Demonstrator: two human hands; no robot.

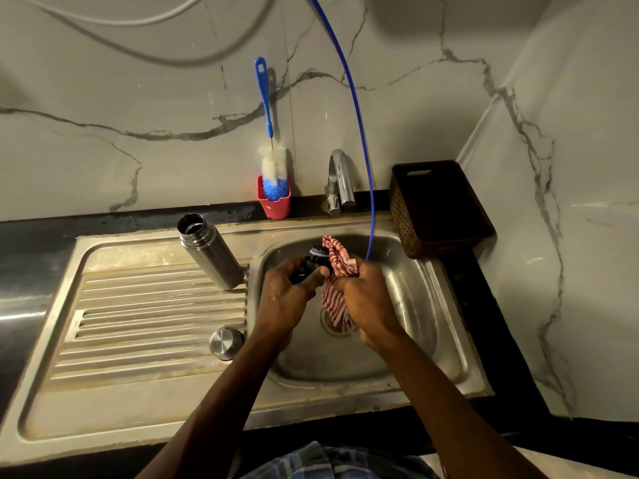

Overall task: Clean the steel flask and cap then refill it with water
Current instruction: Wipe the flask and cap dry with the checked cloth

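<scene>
My right hand (363, 292) bunches the striped cloth (337, 267) against the dark stopper (313, 259), which my left hand (290, 288) grips over the sink (415, 305). I judge I'm wiping the cap; next, wipe round it. The steel flask (209, 250) stands open on the drainboard (138, 305), outer cap (226, 342) nearby.

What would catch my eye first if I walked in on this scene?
Probably the two hands over the sink basin: the left hand grips a dark flask cap while the right hand rubs it with a red striped cloth. Next, the open steel flask standing on the drainboard to the left.
</scene>
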